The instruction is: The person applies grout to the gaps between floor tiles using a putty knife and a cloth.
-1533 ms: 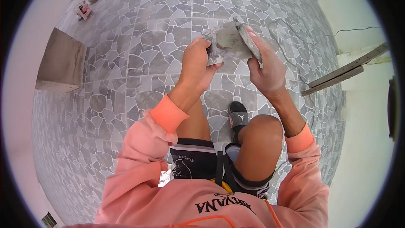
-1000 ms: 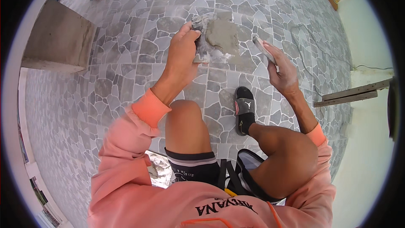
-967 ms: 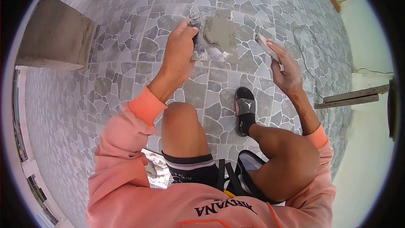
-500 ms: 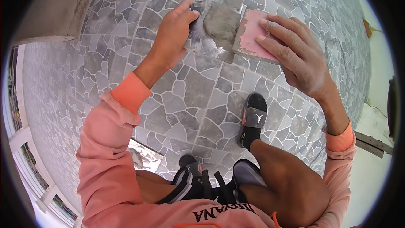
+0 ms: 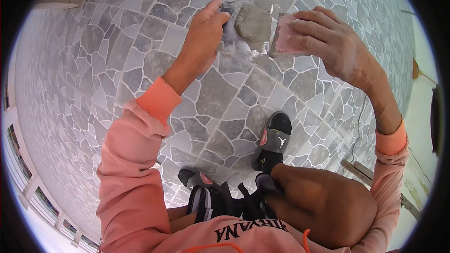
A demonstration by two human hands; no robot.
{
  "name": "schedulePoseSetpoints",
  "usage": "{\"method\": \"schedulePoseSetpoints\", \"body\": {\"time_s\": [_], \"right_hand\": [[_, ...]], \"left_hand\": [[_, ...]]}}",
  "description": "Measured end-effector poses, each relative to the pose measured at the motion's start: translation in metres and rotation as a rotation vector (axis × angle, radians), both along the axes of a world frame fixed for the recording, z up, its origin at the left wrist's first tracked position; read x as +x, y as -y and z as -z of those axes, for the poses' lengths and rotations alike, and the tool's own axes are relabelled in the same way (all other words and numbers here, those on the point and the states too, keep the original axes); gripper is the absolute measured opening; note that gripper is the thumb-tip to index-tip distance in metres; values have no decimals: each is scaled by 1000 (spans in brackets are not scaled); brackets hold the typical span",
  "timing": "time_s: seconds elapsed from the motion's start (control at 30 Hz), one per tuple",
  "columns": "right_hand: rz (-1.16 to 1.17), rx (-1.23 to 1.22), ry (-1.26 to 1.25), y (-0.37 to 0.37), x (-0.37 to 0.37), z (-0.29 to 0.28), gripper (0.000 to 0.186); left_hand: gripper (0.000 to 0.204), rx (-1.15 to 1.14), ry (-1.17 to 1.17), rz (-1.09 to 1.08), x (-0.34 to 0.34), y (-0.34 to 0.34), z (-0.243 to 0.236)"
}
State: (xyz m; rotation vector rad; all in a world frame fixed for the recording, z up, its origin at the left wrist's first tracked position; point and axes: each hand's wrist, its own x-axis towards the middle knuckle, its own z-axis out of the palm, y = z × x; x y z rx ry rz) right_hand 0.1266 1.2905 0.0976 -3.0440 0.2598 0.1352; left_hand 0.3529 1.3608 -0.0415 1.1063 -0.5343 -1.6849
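The person wears a salmon-pink sweatshirt point(image 5: 133, 187) with long, loosely creased sleeves, ending in brighter orange ribbed cuffs point(image 5: 159, 99). Bold dark lettering point(image 5: 253, 230) runs across the chest, and orange drawstrings point(image 5: 306, 241) lie on the front. A small dark mark point(image 5: 142, 169) shows on the left sleeve. The shorts are dark, with a pale band point(image 5: 203, 208) near one hem. The dark slides point(image 5: 281, 136) have broad grey straps, reddish side patches and, on the right one, a white emblem, worn over a black sock point(image 5: 269, 158). The left hand point(image 5: 205, 30) and right hand point(image 5: 330, 42) are bare.
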Motion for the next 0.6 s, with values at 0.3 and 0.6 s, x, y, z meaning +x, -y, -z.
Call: {"method": "schedulePoseSetpoints", "body": {"time_s": [0.3,0.6], "right_hand": [[846,1517,166,63,-76,75,30],[1043,1091,305,113,-163,116,35]], "left_hand": [[44,-33,-85,-365,7,-18,-11],[49,88,-58,-478,-26,-90,0]]}}
